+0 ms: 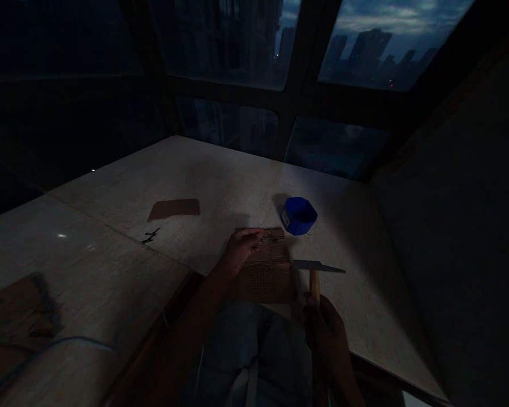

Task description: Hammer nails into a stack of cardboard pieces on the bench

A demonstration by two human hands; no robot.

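A brown woven panel lies at the near edge of the pale table. My left hand rests on its upper left corner, fingers curled and pinched at the top edge; what they pinch is too small to see. My right hand is closed round the wooden handle of a small hammer, whose metal head hangs just right of the panel.
A blue tub stands just beyond the panel. A flat brown piece and a few small dark nails lie to the left. A dark mat and a blue cable sit at the near left. Dark windows rise behind.
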